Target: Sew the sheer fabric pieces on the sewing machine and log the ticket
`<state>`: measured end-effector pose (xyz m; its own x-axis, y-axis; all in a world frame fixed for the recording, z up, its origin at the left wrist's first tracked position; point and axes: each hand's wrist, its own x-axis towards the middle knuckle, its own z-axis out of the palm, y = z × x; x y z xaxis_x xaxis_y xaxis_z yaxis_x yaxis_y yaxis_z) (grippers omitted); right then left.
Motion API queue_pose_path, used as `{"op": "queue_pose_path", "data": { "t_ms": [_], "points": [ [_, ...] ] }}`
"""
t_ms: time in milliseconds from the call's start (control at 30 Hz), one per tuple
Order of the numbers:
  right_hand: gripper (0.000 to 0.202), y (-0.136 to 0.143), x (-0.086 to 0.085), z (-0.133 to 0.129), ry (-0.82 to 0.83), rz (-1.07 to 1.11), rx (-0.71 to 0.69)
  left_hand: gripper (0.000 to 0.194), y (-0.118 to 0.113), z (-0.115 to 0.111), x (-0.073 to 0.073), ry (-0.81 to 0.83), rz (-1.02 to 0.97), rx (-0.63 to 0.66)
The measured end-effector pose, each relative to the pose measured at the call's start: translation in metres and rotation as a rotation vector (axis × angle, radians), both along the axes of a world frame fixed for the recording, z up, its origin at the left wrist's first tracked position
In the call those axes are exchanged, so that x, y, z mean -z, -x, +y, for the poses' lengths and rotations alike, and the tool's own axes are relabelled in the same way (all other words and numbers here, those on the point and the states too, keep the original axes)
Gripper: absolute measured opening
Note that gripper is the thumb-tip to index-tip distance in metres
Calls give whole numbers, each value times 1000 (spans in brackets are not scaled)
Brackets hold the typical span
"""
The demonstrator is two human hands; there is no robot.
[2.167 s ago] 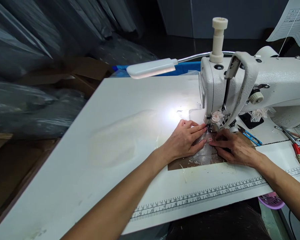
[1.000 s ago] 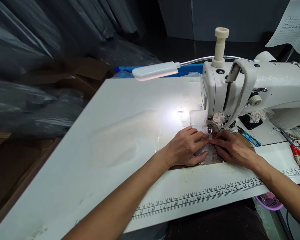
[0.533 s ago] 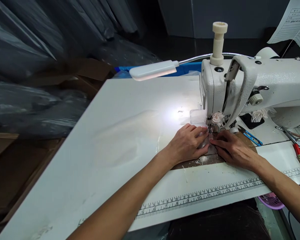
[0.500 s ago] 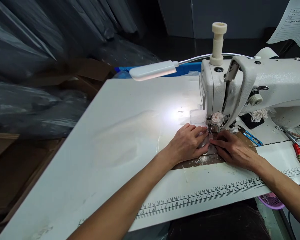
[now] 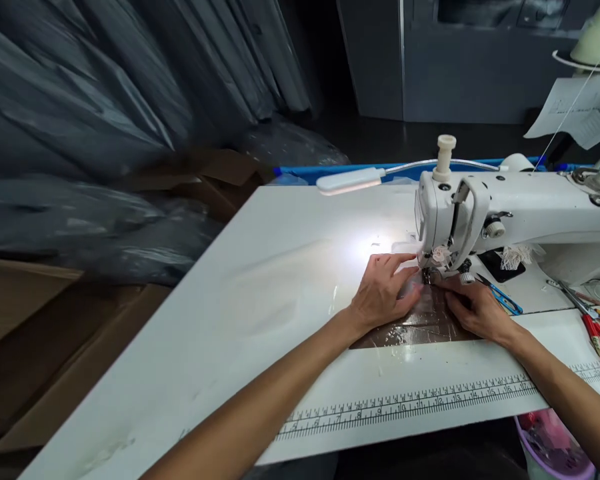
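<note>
A white sewing machine (image 5: 480, 200) stands at the right, its presser foot (image 5: 428, 275) low between my hands. A small piece of pale, sheer fabric (image 5: 405, 248) lies left of the foot, partly hidden by my fingers. My left hand (image 5: 387, 290) rests on it palm down with the fingers apart, fingertips close to the foot. Just right of the foot is my right hand (image 5: 475, 308), fingers bent together with the tips at the foot; what they pinch is hidden. A pale fabric flower (image 5: 441, 255) sits on the machine above the foot.
Blue thread snips (image 5: 503, 298) lie right of my right hand, near a black phone-like slab (image 5: 501, 265). Red-handled scissors (image 5: 597, 340) are farther right. A lit lamp (image 5: 350, 180) hangs over the white table (image 5: 260, 300). A printed ruler (image 5: 405, 405) follows the front edge.
The view has shifted, so the machine sits lower and smaller. My right hand's fingertips have moved in beside the foot, and more of the brown surface shows between my hands.
</note>
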<state>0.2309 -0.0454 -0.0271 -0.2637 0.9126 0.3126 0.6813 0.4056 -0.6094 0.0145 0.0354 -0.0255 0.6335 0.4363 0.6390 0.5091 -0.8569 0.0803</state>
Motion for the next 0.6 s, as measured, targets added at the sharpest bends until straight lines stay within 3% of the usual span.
{"op": "queue_pose_path", "data": {
  "t_ms": [100, 233, 333, 500, 600],
  "points": [
    [31, -2, -2, 4, -13, 71, 88, 24, 2, 19, -4, 20, -50, -74],
    [32, -3, 0, 6, 2, 66, 135, 33, 9, 59, -9, 211, 183, -66],
    [32, -5, 3, 7, 42, 55, 156, 37, 21, 79, -9, 243, 257, -110],
    [33, -7, 5, 9, 94, 71, 180, 39, 44, 81, -11, 197, 298, -215],
    [34, -4, 2, 8, 121, 41, 169, 31, 46, 80, -17, 135, 223, -136]
  ]
}}
